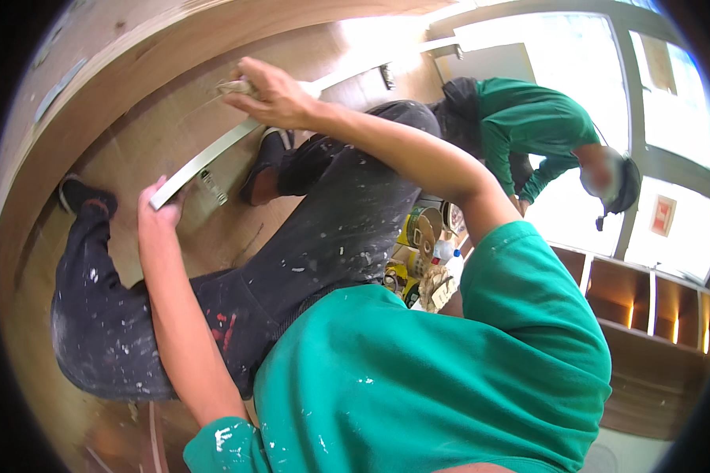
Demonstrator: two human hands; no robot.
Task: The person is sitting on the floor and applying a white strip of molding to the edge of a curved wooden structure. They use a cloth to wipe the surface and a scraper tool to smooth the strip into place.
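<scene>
A long, narrow white strip [213,151] runs from the near left toward the bright far side. My left hand [161,209] grips its near end, fingers on one side and thumb around the other. My right hand [280,98] is above the middle of the strip, closed around a crumpled whitish rag [235,89]. Whether the rag touches the strip, I cannot tell. Beside the strip are small metal fittings that look like hinges, one near my left hand [212,188] and a dark one [387,76] farther along.
A curved-looking wooden board [134,59] borders the far left. Across from me a co-worker in a green top [528,118] bends forward. By my right thigh stand round tins [424,225], a bottle [443,251] and a pale cloth [436,285]. Brown shelving [639,299] is at right.
</scene>
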